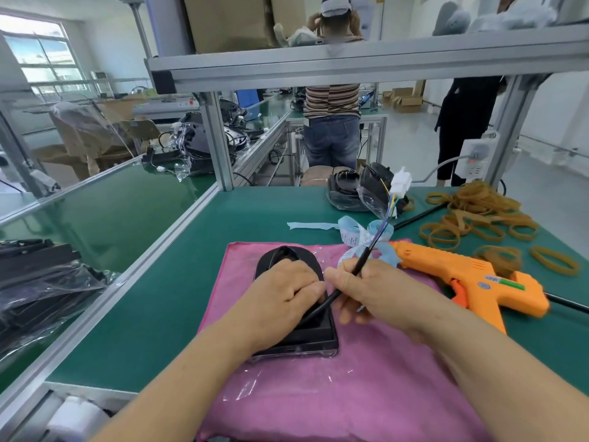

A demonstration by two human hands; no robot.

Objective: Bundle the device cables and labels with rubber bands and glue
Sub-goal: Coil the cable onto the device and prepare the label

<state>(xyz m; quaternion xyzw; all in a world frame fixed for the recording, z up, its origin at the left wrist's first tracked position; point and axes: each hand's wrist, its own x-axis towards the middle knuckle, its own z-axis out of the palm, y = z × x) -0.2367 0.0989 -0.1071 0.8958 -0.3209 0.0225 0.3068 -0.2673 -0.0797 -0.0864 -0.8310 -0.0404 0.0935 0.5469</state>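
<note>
A black device (pixel 306 338) lies on a pink cloth (pixel 350 393), partly under clear film. My left hand (pixel 283 291) rests on top of the device with fingers curled over its upper part. My right hand (pixel 373 291) pinches the device's black cable (pixel 363 261), which runs up and right to coloured wires and a white connector (pixel 401 184). A light blue label strip (pixel 350 231) curls behind the cable. An orange glue gun (pixel 471 275) lies on its side to the right. Tan rubber bands (pixel 478 215) are piled at the far right.
Bagged black devices (pixel 360 186) stand at the back of the green table (pixel 159 298). An aluminium frame post (pixel 220 138) rises at the back left. More bagged black parts (pixel 41 282) sit on the left bench. Two people stand beyond the table; a power strip (pixel 476 154) hangs at right.
</note>
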